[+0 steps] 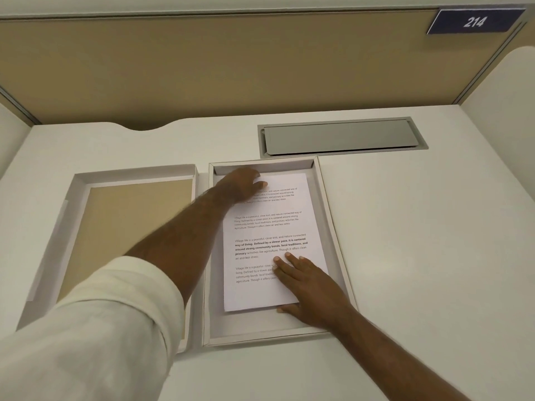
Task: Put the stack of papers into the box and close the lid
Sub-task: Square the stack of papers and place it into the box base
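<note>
So there's a white desk (405,227) with a tan partition panel (202,68) at the far side and a grey cable flap (338,137) set into the top. The lid (58,241) sits upside down on the left, just beside the open box (333,227), tan inside showing. The stack of papers (272,227) is already lying flat in the box, printed side up. The person's left hand (240,183), white sleeve (101,328) rolled up, is pressing down on the far left corner of the stack, fingers curled a bit. The right hand (309,287) lies flat on the near right corner, fingers loosely spread, thumb tucked along the near edge
</note>
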The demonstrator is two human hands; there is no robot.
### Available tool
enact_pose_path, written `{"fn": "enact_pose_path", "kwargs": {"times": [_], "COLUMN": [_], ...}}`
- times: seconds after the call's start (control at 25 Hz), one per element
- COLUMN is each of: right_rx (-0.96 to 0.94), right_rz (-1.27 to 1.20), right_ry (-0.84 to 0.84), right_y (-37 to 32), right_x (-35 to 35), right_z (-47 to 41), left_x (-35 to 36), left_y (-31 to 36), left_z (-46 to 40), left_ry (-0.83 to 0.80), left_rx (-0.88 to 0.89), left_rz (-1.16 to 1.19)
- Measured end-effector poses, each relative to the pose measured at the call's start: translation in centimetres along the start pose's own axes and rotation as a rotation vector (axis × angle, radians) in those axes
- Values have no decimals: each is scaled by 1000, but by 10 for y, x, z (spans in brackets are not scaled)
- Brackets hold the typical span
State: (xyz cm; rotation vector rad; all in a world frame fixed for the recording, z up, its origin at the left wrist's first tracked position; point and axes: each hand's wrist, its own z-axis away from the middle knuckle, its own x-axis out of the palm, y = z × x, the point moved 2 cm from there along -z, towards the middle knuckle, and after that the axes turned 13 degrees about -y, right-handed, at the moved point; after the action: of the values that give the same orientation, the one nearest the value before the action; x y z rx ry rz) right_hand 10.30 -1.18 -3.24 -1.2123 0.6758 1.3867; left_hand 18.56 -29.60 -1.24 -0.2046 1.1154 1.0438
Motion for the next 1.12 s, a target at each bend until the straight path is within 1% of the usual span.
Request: {"fn": "enact_pose_path", "kwargs": {"times": [0.2, 0.48, 0.56, 0.68, 0.8, 0.88, 1.0, 1.12], "right_rx": [-2, 9, 9, 3, 0, -5, 7, 14], "right_rz": [14, -13, -47, -84, -138, -181, -250, -384], "right_ry": [30, -19, -28, 10, 51, 86, 145, 209], "right_y": [-1, -1, -1, -7, -18, -31, -52, -76], "right_x": [0, -2, -2, -8, -19, -25, -37, -53], "right_z": [1, 1, 2, 3, -3, -10, -26, -48], "left_x": [6, 8, 8, 11, 6, -1, -7, 2], "left_y": [4, -2, -3, -3, -4, -11, -34, -71], "left_z": [-1, 4, 12, 32, 59, 82, 123, 172], "left_ry": [30, 21, 50, 166, 308, 425, 564, 639], "left_rx": [-18, -6, 2, 63, 127, 135, 80, -31], "left_rz": [25, 78, 78, 56, 150, 212, 304, 306]}}
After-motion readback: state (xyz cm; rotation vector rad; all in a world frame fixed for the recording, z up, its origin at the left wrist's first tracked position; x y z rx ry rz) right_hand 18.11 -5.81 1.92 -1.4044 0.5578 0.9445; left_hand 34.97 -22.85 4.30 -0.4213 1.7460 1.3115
